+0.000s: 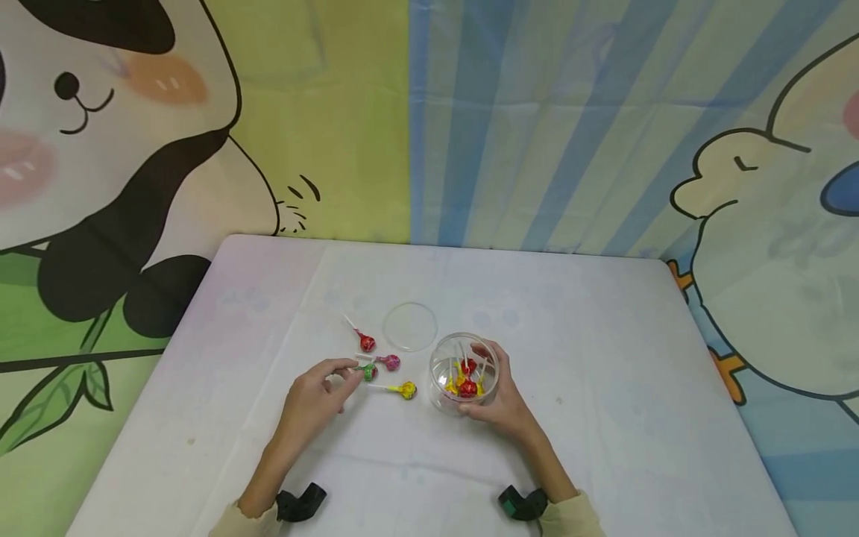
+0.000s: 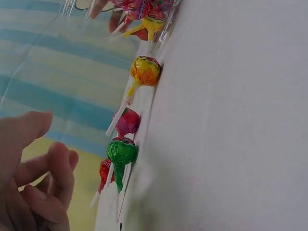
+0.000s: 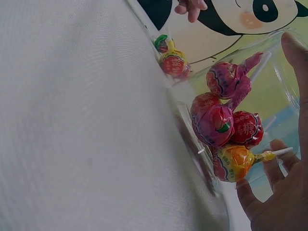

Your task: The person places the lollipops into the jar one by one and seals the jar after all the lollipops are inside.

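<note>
My right hand (image 1: 508, 406) grips a clear round jar (image 1: 439, 403), its thumb and fingers around the side. Several wrapped lollipops (image 3: 215, 125) in red, yellow and pink lie inside the jar, sticks pointing various ways. Over a green lollipop (image 1: 370, 371) hovers my left hand (image 1: 312, 399), thumb and fingers loosely bent. The left wrist view shows a gap between those fingers and the green wrapper (image 2: 121, 151). Near it on the table lie a yellow lollipop (image 1: 406, 390), a pink one (image 1: 391, 362) and, farther back, a red one (image 1: 366, 343).
A clear round lid (image 1: 385, 333) lies flat behind the jar. The white-covered table (image 1: 604, 335) ends at a cartoon-printed curtain (image 1: 537, 119). A black device (image 1: 300, 503) is worn at each wrist.
</note>
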`<state>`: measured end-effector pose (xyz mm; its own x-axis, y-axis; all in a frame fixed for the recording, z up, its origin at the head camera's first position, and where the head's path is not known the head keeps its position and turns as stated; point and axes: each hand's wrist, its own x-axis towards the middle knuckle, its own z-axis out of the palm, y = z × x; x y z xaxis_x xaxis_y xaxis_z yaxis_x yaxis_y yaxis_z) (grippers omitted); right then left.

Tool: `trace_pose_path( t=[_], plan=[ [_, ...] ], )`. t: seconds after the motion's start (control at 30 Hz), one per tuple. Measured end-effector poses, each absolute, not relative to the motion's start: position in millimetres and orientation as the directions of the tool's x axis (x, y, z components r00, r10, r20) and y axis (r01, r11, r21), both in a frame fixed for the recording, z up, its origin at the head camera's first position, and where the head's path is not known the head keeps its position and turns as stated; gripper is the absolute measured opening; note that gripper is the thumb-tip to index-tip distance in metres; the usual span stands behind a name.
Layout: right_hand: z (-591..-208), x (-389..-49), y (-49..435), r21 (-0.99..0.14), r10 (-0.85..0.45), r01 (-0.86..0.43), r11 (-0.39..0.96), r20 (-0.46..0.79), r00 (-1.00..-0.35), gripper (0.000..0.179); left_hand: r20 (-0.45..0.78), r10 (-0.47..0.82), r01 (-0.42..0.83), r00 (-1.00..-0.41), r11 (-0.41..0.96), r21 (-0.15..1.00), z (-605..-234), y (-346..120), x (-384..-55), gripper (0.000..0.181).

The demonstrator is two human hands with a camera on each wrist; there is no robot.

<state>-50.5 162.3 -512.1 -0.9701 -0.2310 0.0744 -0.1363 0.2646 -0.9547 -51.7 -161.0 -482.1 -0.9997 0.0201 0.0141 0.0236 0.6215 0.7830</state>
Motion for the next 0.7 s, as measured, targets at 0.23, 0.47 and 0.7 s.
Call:
trace_pose_path(
  t=[0.23,0.47,0.7],
  plan=[
    [-516,-51,163,-0.951,-0.228,-0.137,0.278,0.073,-0.971,0.106,-0.087,0.082,-0.009,-0.993,0.672,0.741,-489,-155,-45,0.038],
    [-516,-53,164,-0.941,-0.238,-0.151,0.302,0.079,-0.968,0.109,-0.112,0.114,-0.019,-0.987,0.617,0.787,-494,-154,-46,0.032],
    [-513,-53,164,-0.940,-0.241,-0.143,0.310,0.067,-0.968,0.099,-0.135,0.125,-0.033,-0.983,0.597,0.801,-498,-149,-47,0.030]
  ],
)
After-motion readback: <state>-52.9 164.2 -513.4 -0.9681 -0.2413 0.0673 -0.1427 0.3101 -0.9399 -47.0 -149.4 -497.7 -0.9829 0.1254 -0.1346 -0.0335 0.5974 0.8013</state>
